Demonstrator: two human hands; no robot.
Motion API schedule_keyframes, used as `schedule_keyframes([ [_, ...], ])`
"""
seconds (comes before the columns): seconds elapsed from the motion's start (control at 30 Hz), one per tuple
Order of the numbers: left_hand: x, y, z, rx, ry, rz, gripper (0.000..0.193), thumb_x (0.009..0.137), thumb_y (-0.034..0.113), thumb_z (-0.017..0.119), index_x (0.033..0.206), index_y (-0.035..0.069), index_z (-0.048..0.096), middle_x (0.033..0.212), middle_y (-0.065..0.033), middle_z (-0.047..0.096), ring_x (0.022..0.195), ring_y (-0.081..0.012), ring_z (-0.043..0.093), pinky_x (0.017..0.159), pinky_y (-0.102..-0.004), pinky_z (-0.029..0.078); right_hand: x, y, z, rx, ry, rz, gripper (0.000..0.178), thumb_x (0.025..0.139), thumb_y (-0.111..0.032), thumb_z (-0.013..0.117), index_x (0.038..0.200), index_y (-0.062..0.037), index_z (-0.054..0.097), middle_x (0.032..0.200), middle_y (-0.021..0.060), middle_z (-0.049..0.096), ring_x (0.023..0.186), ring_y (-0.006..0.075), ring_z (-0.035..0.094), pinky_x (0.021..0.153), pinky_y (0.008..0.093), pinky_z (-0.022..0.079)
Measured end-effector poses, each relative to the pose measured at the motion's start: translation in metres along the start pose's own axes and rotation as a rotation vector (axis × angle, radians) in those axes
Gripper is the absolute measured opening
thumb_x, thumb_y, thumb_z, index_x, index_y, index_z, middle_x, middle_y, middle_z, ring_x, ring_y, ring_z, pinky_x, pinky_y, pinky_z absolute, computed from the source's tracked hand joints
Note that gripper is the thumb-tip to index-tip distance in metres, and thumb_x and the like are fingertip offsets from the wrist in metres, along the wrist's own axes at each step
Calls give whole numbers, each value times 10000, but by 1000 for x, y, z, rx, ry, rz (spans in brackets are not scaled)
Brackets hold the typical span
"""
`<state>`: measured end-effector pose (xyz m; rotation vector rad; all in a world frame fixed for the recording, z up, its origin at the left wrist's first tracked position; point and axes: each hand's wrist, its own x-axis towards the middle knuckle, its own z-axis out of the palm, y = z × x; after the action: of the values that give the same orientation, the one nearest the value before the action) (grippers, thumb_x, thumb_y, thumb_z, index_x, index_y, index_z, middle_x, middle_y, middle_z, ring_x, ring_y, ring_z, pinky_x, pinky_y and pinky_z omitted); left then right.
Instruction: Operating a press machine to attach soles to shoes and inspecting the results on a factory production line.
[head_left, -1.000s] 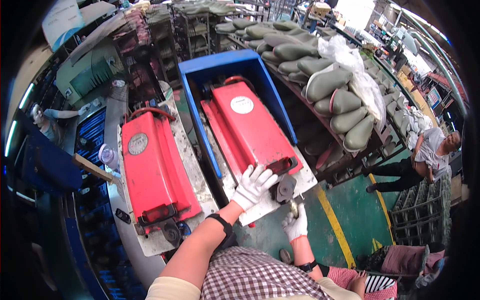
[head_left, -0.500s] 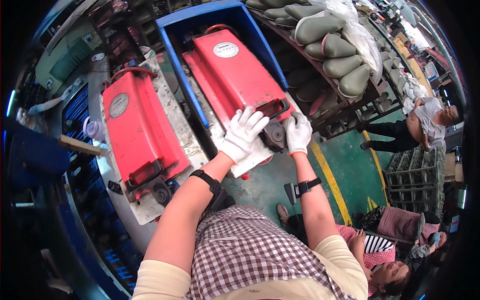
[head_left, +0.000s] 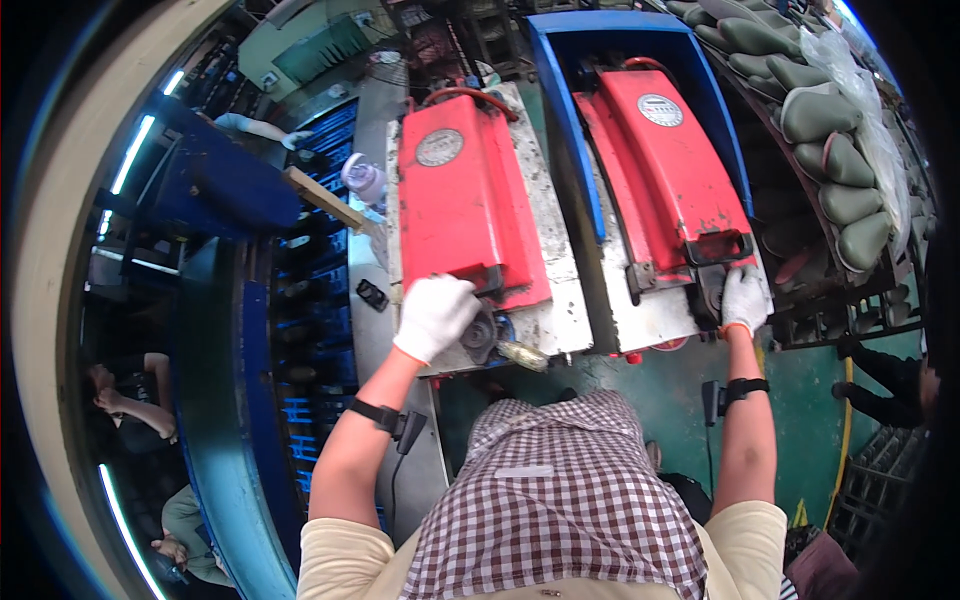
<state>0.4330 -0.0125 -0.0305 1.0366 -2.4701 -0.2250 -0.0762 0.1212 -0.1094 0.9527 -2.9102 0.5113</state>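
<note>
Two red metal machine covers lie side by side, each with a round dial and a black handle at its near end. At the left red cover, my left hand, in a white knit glove, is closed over the left part of the black handle. A dark round knob sits just right of that hand. My right hand, gloved too, is at the near right corner of the right red cover, beside another dark knob. Its fingers are curled together; what they hold is hidden.
A blue hood surrounds the back of the right machine. Grey-green boot-shaped forms fill a rack on the right. A wooden bar and a lilac jug are left of the machines. A small clear-yellowish bundle hangs at the left machine's near edge.
The view has swung left. My left hand, earlier spread open on the right machine, is now closed at the left machine's handle. My right hand stays by the right machine's knob.
</note>
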Motion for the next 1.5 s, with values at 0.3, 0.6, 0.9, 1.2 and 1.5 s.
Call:
schedule_keyframes([
  [0.3,53,5,14,-13,-683,-451,589,820,622,707,849,35,737,800,-147,746,753,-286,730,756,-407,554,19,11,11,-51,-265,74,538,967,-473,406,1241,-100,681,1229,256,677,1137,469,644,997,557,480],
  [0.6,61,11,4,-263,-827,-629,534,768,577,769,788,44,759,738,-92,732,699,-203,693,711,-334,526,5,-5,-6,-67,-200,77,525,973,-454,389,1254,-119,680,1252,225,680,1156,458,636,1001,540,480],
  [0.9,60,7,8,-326,-811,-649,447,782,512,778,860,73,770,700,-59,701,660,-168,651,684,-326,502,14,6,8,-81,-187,61,542,991,-488,387,1278,-131,676,1256,235,674,1154,452,641,1001,533,487],
  [1.2,49,-7,26,-276,-772,-589,432,792,481,775,968,87,797,749,-53,713,691,-167,655,706,-325,504,10,5,7,-62,-167,59,543,990,-483,381,1275,-126,675,1239,235,682,1134,458,648,984,542,491],
  [1.5,46,-9,31,-195,-714,-568,454,793,501,771,914,63,776,736,-60,715,683,-169,668,700,-328,513,10,6,9,-40,-161,39,524,980,-468,404,1254,-113,675,1228,249,677,1130,462,644,985,544,486],
])
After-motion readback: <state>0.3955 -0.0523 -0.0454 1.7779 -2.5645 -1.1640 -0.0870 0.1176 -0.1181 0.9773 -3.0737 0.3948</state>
